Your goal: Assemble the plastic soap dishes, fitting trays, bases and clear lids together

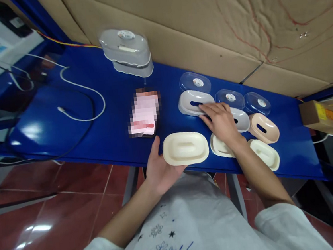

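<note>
My left hand (162, 169) is closed on a cream oval dish (185, 148), held near the table's front edge. The dish has a raised bar inside, and my thumb lies along its left end. My right hand (220, 119) reaches over the table and grips a light grey oval dish (187, 100) with a dark slot, fingers on its upper side and thumb at the near edge. Under and beside my right hand sit another grey slotted dish (243, 119) and a cream dish (219, 146), both partly hidden.
At right lie a peach slotted dish (268, 126) and another cream dish (266, 154). Behind them lie clear lids (189, 78). A phone (145, 113), stacked clear covers (130, 57) and a white cable (82, 86) occupy the blue table (117, 118). Cardboard (173, 24) lines the back.
</note>
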The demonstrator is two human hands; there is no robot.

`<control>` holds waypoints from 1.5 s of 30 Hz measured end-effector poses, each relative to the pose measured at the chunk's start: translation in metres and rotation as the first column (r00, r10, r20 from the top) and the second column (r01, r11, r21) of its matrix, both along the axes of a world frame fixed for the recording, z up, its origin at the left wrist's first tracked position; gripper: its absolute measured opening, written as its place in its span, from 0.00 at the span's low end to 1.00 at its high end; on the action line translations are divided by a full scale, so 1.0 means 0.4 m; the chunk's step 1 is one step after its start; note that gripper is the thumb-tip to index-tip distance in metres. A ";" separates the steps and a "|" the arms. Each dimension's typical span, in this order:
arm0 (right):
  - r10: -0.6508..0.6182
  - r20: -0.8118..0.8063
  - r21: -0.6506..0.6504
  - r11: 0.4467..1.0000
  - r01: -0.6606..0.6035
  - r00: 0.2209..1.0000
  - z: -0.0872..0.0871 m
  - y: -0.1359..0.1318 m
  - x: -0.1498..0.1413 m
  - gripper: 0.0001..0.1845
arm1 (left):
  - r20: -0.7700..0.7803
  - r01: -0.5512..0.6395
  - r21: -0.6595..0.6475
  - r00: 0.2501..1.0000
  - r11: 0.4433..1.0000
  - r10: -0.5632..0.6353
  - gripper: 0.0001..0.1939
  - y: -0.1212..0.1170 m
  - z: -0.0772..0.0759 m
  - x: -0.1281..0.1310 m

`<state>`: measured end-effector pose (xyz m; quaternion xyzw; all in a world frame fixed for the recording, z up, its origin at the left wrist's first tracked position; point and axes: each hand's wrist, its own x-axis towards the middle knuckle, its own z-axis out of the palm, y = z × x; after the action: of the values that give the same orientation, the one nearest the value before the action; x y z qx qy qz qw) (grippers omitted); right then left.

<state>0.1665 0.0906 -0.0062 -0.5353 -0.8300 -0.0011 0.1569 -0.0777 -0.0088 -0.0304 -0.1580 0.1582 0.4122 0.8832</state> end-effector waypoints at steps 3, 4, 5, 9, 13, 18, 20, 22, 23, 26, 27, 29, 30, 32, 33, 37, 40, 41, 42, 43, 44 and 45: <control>0.061 -0.064 0.069 0.996 -0.057 0.996 0.010 -0.017 -0.008 0.17 | 0.002 -0.017 0.011 1.000 1.000 0.017 0.44 0.007 -0.008 0.003; 0.103 -0.105 0.089 0.992 -0.093 0.989 0.023 -0.040 -0.013 0.15 | 0.006 -0.024 0.020 1.000 1.000 0.024 0.44 0.010 -0.010 0.005; 0.153 -0.141 0.101 0.985 -0.140 0.978 0.041 -0.069 -0.019 0.14 | 0.013 -0.032 0.033 0.999 0.999 0.032 0.44 0.014 -0.010 0.009; 0.358 -0.158 0.063 0.934 -0.353 0.920 0.108 -0.187 -0.044 0.15 | 0.047 -0.064 0.107 0.997 0.992 0.059 0.44 0.028 -0.005 0.028; 0.392 -0.092 0.033 0.920 -0.391 0.915 0.131 -0.230 -0.054 0.15 | 0.054 -0.066 0.147 0.997 0.987 0.059 0.48 0.036 0.004 0.040; 0.431 -0.020 0.024 0.902 -0.431 0.902 0.127 -0.227 -0.048 0.14 | 0.034 -0.058 0.150 0.998 0.987 0.053 0.43 0.036 0.004 0.040; 0.441 0.032 0.033 0.897 -0.442 0.897 0.123 -0.233 -0.046 0.15 | -0.008 -0.070 0.140 0.997 0.988 0.072 0.36 0.034 0.004 0.042; 0.444 0.099 0.031 0.893 -0.449 0.890 0.117 -0.242 -0.043 0.17 | -0.058 -0.083 0.133 0.994 0.988 0.092 0.31 0.031 0.007 0.046; 0.448 0.122 0.028 0.891 -0.454 0.886 0.113 -0.247 -0.041 0.18 | -0.078 -0.087 0.134 0.992 0.987 0.098 0.30 0.029 0.008 0.048; 0.461 0.113 0.016 0.885 -0.465 0.880 0.102 -0.258 -0.032 0.21 | -0.100 -0.088 0.149 0.990 0.985 0.104 0.31 0.023 0.011 0.054; 0.459 0.097 0.016 0.886 -0.463 0.883 0.099 -0.261 -0.029 0.22 | -0.101 -0.093 0.154 0.989 0.984 0.109 0.32 0.021 0.011 0.055; 0.452 0.076 0.022 0.891 -0.454 0.889 0.094 -0.266 -0.025 0.26 | -0.100 -0.110 0.157 0.987 0.981 0.127 0.31 0.018 0.010 0.055; 0.446 0.069 0.024 0.893 -0.448 0.892 0.092 -0.268 -0.024 0.28 | -0.100 -0.114 0.155 0.986 0.981 0.130 0.29 0.016 0.008 0.054; 0.434 0.053 0.020 0.900 -0.436 0.899 0.089 -0.271 -0.026 0.32 | -0.100 -0.101 0.148 0.988 0.984 0.117 0.27 0.016 0.004 0.051; 0.431 0.046 0.012 0.902 -0.432 0.901 0.087 -0.273 -0.028 0.33 | -0.102 -0.090 0.146 0.989 0.985 0.105 0.28 0.017 0.002 0.050; 0.419 -0.041 -0.027 0.907 -0.421 0.907 0.073 -0.277 -0.040 0.33 | -0.118 -0.062 0.135 0.990 0.989 0.078 0.29 0.023 -0.004 0.045; 0.404 -0.151 -0.049 0.908 -0.416 0.902 0.067 -0.266 -0.036 0.30 | -0.102 -0.081 0.129 0.990 0.988 0.095 0.27 0.027 -0.003 0.044; 0.411 -0.191 -0.077 0.899 -0.431 0.891 0.069 -0.254 -0.030 0.29 | -0.100 -0.098 0.128 0.989 0.987 0.111 0.27 0.029 -0.003 0.045; 0.416 -0.232 -0.115 0.886 -0.449 0.879 0.073 -0.236 -0.023 0.27 | -0.102 -0.114 0.128 0.987 0.985 0.127 0.27 0.030 -0.003 0.045; 0.407 -0.275 -0.148 0.877 -0.456 0.871 0.077 -0.210 -0.013 0.25 | -0.105 -0.120 0.126 0.985 0.985 0.134 0.27 0.030 -0.004 0.045; 0.377 -0.309 -0.167 0.882 -0.440 0.873 0.081 -0.177 -0.003 0.23 | -0.108 -0.119 0.124 0.985 0.985 0.132 0.28 0.031 -0.005 0.045; 0.332 -0.330 -0.174 0.898 -0.403 0.883 0.084 -0.136 0.008 0.22 | -0.111 -0.110 0.122 0.986 0.986 0.123 0.28 0.031 -0.006 0.044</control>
<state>0.1697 0.0363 0.0274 -0.3761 -0.8784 0.2074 0.2098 -0.0603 0.0036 -0.0329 -0.0909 0.1764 0.4803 0.8544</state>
